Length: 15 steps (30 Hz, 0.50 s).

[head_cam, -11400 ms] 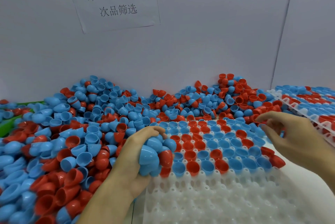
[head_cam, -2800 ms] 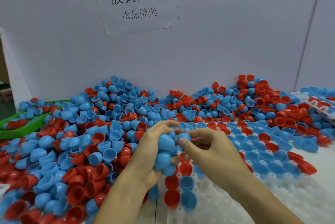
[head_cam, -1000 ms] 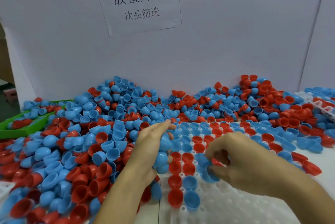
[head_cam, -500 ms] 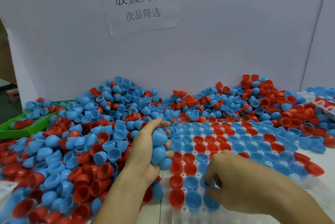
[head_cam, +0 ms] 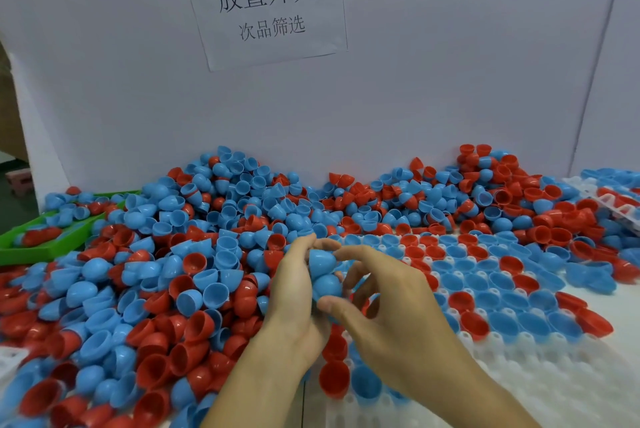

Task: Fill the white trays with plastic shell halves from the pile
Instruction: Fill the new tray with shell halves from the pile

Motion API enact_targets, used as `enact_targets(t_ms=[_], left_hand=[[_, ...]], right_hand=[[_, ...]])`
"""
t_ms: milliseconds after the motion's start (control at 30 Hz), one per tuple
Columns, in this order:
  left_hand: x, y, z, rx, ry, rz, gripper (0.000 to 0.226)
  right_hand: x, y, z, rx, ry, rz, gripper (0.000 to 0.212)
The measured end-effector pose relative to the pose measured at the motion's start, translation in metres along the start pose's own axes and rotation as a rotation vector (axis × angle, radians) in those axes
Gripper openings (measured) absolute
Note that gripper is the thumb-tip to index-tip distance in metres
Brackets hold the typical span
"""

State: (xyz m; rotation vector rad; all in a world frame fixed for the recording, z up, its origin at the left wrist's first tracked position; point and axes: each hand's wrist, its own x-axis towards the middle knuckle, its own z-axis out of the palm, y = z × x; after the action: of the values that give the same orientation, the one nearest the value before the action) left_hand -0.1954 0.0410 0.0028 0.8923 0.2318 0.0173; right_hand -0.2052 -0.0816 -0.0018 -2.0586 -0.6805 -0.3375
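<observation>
A big pile of blue and red plastic shell halves [head_cam: 180, 275] covers the table's left and back. A white tray [head_cam: 540, 389] lies in front of me, its far rows filled with blue and red halves, its near rows bare. My left hand [head_cam: 294, 303] grips a small stack of blue shell halves [head_cam: 323, 275] above the tray's left edge. My right hand [head_cam: 388, 316] is right beside it, index fingertip and thumb touching those blue halves from the right.
A green tray [head_cam: 41, 247] with a few halves sits at the far left. A second white tray [head_cam: 613, 206], filled, lies at the far right. A white wall with a paper sign [head_cam: 266, 5] closes off the back.
My right hand has lifted off the tray, where it set down a blue half, and come back up to the stack in my left hand.
</observation>
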Motion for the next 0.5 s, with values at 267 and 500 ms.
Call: enact_targets(t_ms=[267, 500], left_hand=[[-0.001, -0.009, 0.006, 0.11, -0.217, -0.002, 0.061], [0.002, -0.004, 0.001, 0.212, -0.277, 0.045, 0.044]], right_hand=[[0.007, 0.003, -0.01, 0.292, 0.066, 0.225, 0.027], [0.008, 0.002, -0.018, 0.473, 0.05, 0.311, 0.016]])
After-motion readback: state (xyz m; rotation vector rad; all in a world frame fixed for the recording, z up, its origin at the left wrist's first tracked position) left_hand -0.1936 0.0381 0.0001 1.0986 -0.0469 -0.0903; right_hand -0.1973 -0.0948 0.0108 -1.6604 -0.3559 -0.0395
